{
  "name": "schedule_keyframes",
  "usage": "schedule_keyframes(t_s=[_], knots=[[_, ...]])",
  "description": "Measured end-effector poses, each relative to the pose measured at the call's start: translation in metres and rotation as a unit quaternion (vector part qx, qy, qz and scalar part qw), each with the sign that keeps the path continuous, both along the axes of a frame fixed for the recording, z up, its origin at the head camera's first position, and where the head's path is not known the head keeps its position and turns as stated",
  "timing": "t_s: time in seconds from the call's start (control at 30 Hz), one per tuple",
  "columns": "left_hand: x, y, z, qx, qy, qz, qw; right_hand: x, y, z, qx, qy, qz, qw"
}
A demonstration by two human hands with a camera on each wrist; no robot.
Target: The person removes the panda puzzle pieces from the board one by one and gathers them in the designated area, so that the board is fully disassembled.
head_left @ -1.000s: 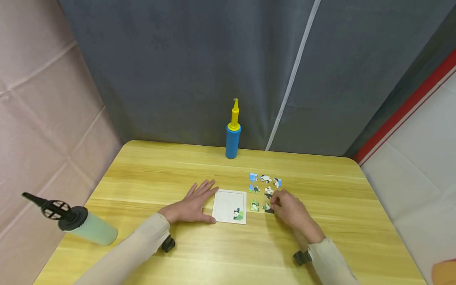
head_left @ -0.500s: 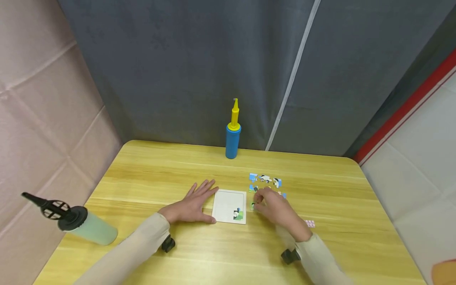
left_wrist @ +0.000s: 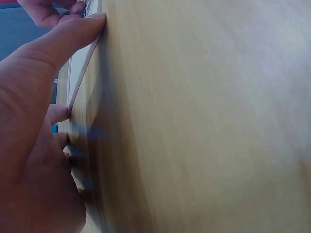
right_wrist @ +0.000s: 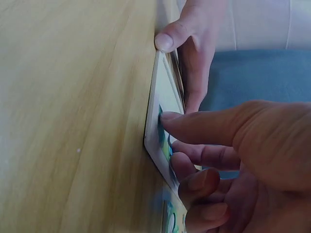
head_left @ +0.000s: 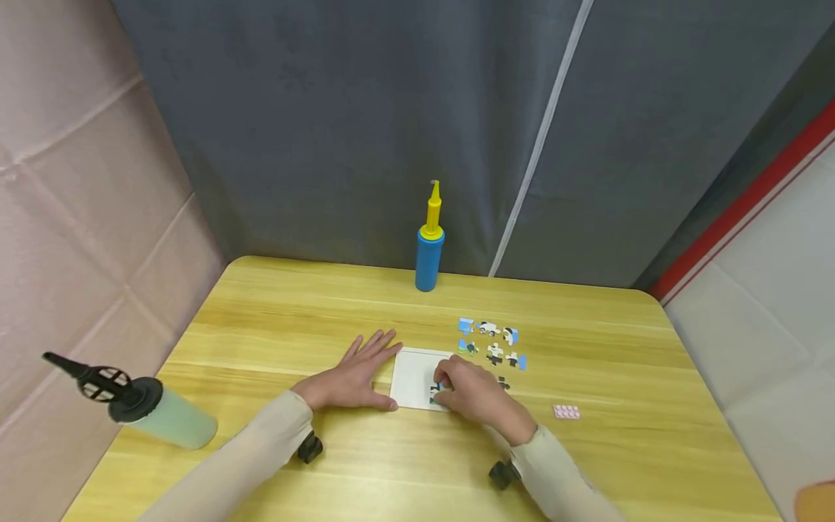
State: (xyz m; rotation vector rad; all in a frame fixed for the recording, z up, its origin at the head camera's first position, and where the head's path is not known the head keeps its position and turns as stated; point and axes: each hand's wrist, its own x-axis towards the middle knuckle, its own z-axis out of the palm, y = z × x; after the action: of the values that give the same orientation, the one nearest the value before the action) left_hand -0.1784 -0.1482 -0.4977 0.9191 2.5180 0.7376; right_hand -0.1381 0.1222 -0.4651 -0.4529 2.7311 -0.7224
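Note:
A square white puzzle tray (head_left: 412, 377) lies flat near the middle of the table, with a green, black and blue puzzle piece (head_left: 435, 392) at its near right corner. My left hand (head_left: 352, 378) is spread flat on the table, thumb and fingertip against the tray's left edge. Over that right corner my right hand (head_left: 479, 395) pinches the puzzle piece between thumb and index finger, partly hiding it. In the right wrist view green shows under the thumb (right_wrist: 182, 125). Several loose panda puzzle pieces (head_left: 488, 328) lie beyond the right hand; one (right_wrist: 172, 217) lies beside the tray.
A blue and yellow hand pump (head_left: 427, 261) stands at the back edge of the table. At the far left is a light green cylinder (head_left: 176, 420) with a black pointed top. A small pink studded block (head_left: 566, 412) lies to the right of the right forearm.
My right hand has moved left from the loose pieces onto the tray's right side, uncovering the pink block and several pieces. The left hand stays in place.

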Motion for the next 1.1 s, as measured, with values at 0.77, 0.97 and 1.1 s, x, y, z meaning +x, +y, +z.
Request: schedule_keyframes(t_s=[0.77, 0.97, 1.1], knots=[[0.0, 0.001, 0.001, 0.001, -0.004, -0.001, 1.0, 0.002, 0.015, 0.008, -0.096, -0.005, 0.003, 0.9953], [0.001, 0.0, 0.003, -0.006, -0.007, -0.004, 0.9999, 0.002, 0.053, 0.022, -0.096, 0.005, -0.023, 0.9951], [0.001, 0.001, 0.004, -0.001, -0.006, -0.004, 1.0, 0.002, 0.086, 0.028, -0.093, 0.007, -0.042, 0.9947]])
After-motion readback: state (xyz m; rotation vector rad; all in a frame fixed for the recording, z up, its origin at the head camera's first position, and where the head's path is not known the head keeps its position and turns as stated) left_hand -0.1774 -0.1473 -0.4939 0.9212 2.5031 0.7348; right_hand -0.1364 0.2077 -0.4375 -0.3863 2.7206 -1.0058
